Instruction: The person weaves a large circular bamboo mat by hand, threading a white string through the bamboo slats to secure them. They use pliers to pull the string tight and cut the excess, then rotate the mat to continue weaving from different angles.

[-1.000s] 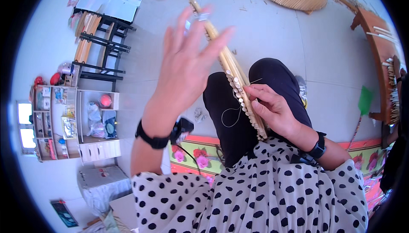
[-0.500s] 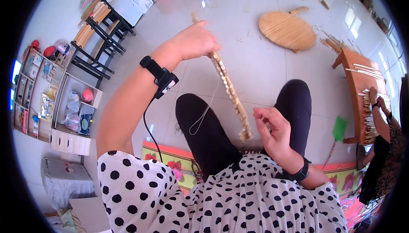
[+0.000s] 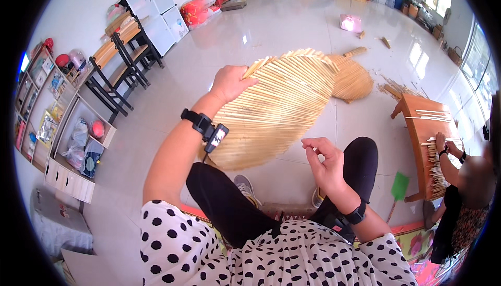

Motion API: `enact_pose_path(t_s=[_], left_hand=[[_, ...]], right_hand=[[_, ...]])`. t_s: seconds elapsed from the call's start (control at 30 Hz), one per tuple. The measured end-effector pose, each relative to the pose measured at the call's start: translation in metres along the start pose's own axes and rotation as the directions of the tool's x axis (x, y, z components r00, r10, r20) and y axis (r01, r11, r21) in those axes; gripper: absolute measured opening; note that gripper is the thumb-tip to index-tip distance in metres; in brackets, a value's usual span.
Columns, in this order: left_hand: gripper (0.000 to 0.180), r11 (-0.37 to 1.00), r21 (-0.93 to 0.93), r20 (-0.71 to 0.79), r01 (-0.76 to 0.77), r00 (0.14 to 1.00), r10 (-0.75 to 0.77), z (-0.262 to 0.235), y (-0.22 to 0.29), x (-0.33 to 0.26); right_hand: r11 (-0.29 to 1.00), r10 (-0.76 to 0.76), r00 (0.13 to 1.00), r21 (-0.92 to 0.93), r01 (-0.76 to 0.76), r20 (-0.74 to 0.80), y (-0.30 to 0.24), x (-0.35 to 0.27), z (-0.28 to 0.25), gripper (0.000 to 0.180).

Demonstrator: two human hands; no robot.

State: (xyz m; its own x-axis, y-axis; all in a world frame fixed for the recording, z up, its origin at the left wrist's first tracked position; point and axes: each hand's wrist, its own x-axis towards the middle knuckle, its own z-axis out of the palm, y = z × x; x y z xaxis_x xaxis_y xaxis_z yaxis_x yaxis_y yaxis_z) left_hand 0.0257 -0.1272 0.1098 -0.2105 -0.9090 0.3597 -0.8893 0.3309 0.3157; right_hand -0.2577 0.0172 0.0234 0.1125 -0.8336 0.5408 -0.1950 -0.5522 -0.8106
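Note:
My left hand [image 3: 233, 84] is closed on the upper left edge of a round mat of pale straw-coloured stalks [image 3: 276, 111]. The mat is tilted so that its broad ribbed face shows, and the stalk ends make an uneven, stepped rim at the top. Its lower part hangs over my left knee. To the right of the mat, apart from it, my right hand [image 3: 327, 163] is raised with its fingers curled and thumb and forefinger close together. Whatever they pinch, if anything, is too small to make out.
Another round stalk mat [image 3: 355, 79] lies on the tiled floor beyond, near scattered stalk scraps [image 3: 399, 87]. At right, a co-worker's hands [image 3: 443, 142] are over white stalks on a low wooden table [image 3: 417, 124]. A green fly swatter [image 3: 400, 185] stands nearby. Chairs [image 3: 117, 69] and shelves [image 3: 47, 108] line the left.
The mat has turned from edge-on to showing its broad face, with my left hand still on its rim. My right hand stays raised at the right. The view has tilted up toward the room's far side.

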Motion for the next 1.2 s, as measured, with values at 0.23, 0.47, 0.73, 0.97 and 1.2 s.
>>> enact_pose_path(t_s=[0.23,0.47,0.73,0.97,1.2], left_hand=[[0.033,0.980,-0.163,-0.203,0.114,0.968,-0.147,0.027,-0.006,-0.011],[0.029,0.969,-0.208,-0.413,0.130,0.887,-0.207,0.056,0.014,-0.048],[0.016,0.922,-0.353,-0.550,0.156,0.763,-0.340,0.112,0.050,-0.108],[0.029,0.934,-0.317,-0.564,0.167,0.758,-0.327,0.133,0.097,-0.145],[0.048,0.990,-0.124,-0.318,0.063,0.943,-0.100,0.150,0.141,-0.175]], right_hand=[[0.999,-0.034,0.996,-0.001,0.034,-0.087,0.004,0.022,-0.001,0.018],[0.994,-0.101,0.990,0.025,0.104,-0.095,0.012,0.056,0.019,0.020],[0.997,-0.032,0.998,-0.075,0.036,0.055,0.033,0.089,0.043,0.022],[0.980,0.141,0.989,-0.151,-0.132,0.051,0.034,0.084,0.054,0.029],[0.930,0.188,0.980,-0.333,-0.158,0.059,0.013,0.046,0.030,0.031]])
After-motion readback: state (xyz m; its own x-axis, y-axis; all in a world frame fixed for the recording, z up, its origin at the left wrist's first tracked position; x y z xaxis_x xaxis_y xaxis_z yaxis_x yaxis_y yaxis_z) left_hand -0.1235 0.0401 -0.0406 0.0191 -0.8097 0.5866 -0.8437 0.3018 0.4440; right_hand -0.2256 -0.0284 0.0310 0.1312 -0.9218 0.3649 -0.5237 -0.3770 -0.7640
